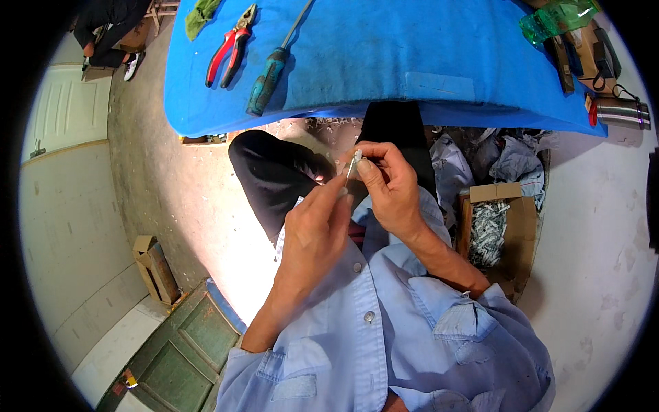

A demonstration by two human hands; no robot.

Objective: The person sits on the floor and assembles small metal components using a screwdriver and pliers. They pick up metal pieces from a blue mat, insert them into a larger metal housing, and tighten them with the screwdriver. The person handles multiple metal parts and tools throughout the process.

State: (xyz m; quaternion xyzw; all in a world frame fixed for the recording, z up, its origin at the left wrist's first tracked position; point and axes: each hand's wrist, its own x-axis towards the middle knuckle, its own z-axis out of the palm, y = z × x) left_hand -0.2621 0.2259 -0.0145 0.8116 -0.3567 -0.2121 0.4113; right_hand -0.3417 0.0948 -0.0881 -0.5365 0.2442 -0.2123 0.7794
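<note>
Piece, sm. & whitish, is up btwn left hand & right hand, above the black trousers, just off near edge of table w/ blue cover. Left hand's closed narrow, pinching the near end; right hand pinches the far end btwn thumb & fingers. Exact shape of piece too sm. to tell. On table, left side: combo pliers w/ red & black grips, nose pointing far; just right of them a screwdriver, teal handle toward near edge, shaft pointing far. Green cloth lies left of pliers, a bit farther. Far right: green plastic bottle & metal flask. Right of the trousers, lower than table, open cdbd box holds many sm. silvery parts, w/ crumpled sacks just beyond. Left, tall cdbd carton on floor; nearer, green panelled board. Far left: another person, partly in view, dark clothes, white shoe.
</note>
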